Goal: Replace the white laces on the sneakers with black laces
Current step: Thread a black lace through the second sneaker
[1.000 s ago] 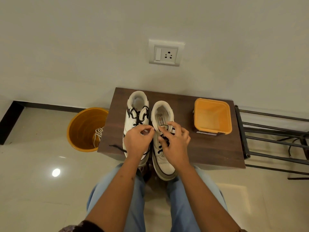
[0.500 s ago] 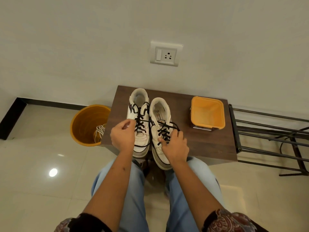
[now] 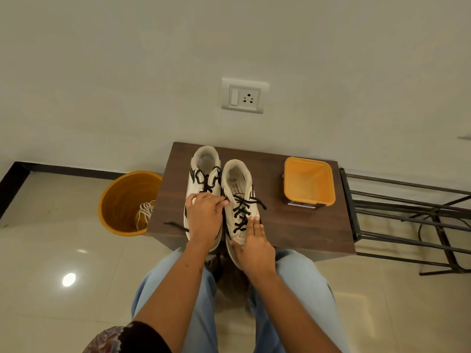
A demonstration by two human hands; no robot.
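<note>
The person sits close, knees in pale blue trousers (image 3: 293,281) against the near edge of the small wooden table (image 3: 300,233). Both forearms reach forward over that edge.

The right hand (image 3: 254,247) lies flat, fingers straight and together, on the toe end of the right sneaker (image 3: 238,200), which hangs a little over the near edge. It holds nothing; it only presses the shoe down. The left hand (image 3: 204,217) is curled over the left sneaker (image 3: 204,171), and its fingertips seem to pinch a black lace (image 3: 240,215) where the two shoes meet, though the pinch itself is partly hidden.

Both sneakers carry black laces already, so I judge the work is near its end: tightening and tidying. To do it well, the flat hand should keep the shoe steady while the other draws the lace evenly, so no crossing stays slack. One loose lace end (image 3: 175,226) trails toward the left edge and should be gathered.

Farther back, near the right rear corner, stands an orange square tub (image 3: 308,184). Beyond the left edge, on the floor, an orange bucket (image 3: 119,200) holds the white laces (image 3: 145,215).
</note>
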